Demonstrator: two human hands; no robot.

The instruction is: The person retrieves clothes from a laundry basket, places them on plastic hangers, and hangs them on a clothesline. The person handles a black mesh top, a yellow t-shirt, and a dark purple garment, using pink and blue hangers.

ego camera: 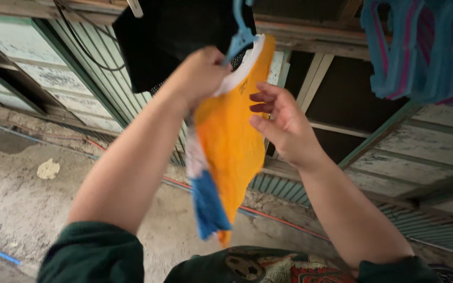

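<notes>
Wall [53, 78] of worn painted boards and corrugated sheet fills the background, with bare ground [22, 209] below it and a black cloth [174, 36] hanging high in the middle. At upper right hangs a bunch of blue and pink hangers [425, 47].

Your garment [232, 141], orange with a white neck and a blue edge at the bottom, hangs between your hands, its long axis nearly vertical and leaning a little to the right at the top. A blue hanger [239, 31] sits at its neck.

Your left hand [200, 76] is clenched around the neck and the hanger's base, so it carries the weight. Your right hand [284, 123] is released, fingers loosely curled, just beside the garment's right edge and touching or nearly touching it near the collar. The garment lies to the left of those fingers.
</notes>
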